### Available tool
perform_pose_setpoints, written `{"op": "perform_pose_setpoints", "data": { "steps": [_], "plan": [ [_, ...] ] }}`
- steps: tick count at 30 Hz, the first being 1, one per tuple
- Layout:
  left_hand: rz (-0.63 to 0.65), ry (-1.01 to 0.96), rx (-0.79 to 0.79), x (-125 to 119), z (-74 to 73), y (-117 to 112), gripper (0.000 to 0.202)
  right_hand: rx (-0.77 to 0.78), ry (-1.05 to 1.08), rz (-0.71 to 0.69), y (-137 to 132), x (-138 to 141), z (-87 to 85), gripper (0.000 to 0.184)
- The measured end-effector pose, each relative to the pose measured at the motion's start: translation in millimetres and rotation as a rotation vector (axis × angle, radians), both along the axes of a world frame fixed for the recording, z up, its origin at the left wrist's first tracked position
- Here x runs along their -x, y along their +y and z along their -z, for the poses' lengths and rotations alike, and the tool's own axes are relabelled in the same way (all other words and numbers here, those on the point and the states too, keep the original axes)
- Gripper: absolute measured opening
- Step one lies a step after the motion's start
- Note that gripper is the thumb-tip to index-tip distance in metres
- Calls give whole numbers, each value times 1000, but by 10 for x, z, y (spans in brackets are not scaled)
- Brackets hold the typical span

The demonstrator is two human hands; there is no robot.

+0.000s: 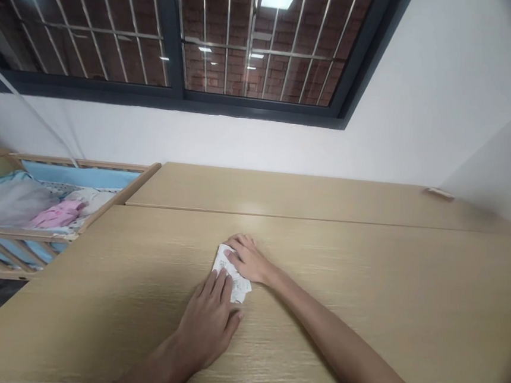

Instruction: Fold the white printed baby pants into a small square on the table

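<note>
A small white crumpled paper (234, 278) with faint print lies on a light wooden table (363, 284). My left hand (208, 324) rests flat on the table, its fingertips pressing the paper's near edge. My right hand (249, 258) lies over the paper's far side with the fingers stretched and pressing down. Both hands touch the paper; part of it is hidden beneath them.
A second wooden tabletop (309, 196) adjoins at the back, with a small tan object (438, 193) at its far right. A wooden crib (34, 208) with blue, pink and white fabric stands at left. A white wall and barred dark window rise behind.
</note>
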State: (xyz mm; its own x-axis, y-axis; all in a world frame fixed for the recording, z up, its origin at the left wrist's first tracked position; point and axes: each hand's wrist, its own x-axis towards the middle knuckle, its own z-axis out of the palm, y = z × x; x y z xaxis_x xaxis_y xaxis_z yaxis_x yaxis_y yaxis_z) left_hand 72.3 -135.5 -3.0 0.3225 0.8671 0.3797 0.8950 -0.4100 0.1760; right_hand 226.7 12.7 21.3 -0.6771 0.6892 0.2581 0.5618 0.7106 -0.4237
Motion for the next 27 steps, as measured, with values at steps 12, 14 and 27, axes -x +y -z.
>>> {"op": "perform_pose_setpoints", "data": {
  "steps": [12,14,27],
  "plan": [
    [106,88,42,144,-80,99,51,-10,-70,29,-98,-144,-3,41],
    [101,102,29,138,-66,89,51,-3,-96,34,-104,-159,-18,43],
    [5,125,-104,154,91,-424,62,93,-182,91,-161,-246,-137,56]
  ]
}}
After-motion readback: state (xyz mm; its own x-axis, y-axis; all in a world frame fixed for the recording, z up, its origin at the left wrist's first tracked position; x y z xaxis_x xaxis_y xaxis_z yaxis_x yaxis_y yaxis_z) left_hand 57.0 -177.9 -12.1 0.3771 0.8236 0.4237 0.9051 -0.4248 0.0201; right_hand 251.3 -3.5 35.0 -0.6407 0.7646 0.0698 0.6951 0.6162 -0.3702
